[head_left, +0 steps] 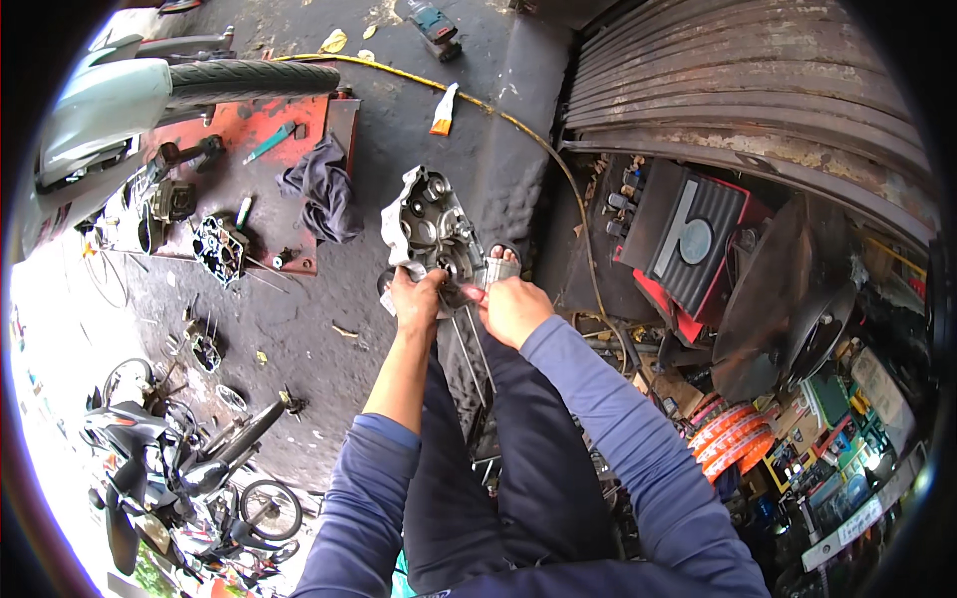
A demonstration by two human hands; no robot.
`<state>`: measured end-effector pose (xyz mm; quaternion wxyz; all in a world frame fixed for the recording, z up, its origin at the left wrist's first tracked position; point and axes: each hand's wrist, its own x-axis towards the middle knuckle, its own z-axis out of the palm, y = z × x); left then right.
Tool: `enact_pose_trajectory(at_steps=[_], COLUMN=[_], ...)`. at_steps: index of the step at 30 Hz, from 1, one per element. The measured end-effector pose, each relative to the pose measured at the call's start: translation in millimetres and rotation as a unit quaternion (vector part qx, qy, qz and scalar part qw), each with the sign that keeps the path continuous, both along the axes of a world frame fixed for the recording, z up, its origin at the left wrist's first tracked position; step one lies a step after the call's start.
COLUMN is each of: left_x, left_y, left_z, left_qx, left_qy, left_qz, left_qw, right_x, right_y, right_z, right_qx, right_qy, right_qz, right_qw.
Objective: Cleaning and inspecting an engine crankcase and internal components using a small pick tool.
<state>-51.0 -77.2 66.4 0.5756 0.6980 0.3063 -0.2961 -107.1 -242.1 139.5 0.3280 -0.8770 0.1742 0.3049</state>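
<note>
A silvery engine case half (427,221) with round bores is held out in front of my legs. Two long thin metal rods (469,351) stick out from its near end. My left hand (415,299) grips the near left edge of the case, its thumb lying over the rim. Close to the case's near right side, my right hand (515,307) is closed, with a small pinkish-red piece by its fingertips that I cannot make out. Sandalled feet show partly behind the case.
Left lies a red platform (261,125) with a grey rag (324,189), a teal-handled tool (270,143) and engine parts. A yellow hose (478,104) crosses the floor near an orange-white tube (444,110). Right stands a black-and-red machine (695,229); motorcycles (179,448) stand lower left.
</note>
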Motion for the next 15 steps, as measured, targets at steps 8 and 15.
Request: enact_pose_trajectory(at_steps=[8, 15], left_x=[-6, -7], left_y=[6, 13], left_z=[8, -4], left_qx=[0.019, -0.007], left_qy=[0.0, 0.019], left_qz=[-0.015, -0.002], left_qw=[1.0, 1.0], right_x=[2, 3], right_y=[-5, 6], right_z=[-3, -16], right_qx=[0.042, 0.035], right_qy=[0.083, 0.092], right_qz=[0.053, 0.018], right_qw=[0.994, 0.995])
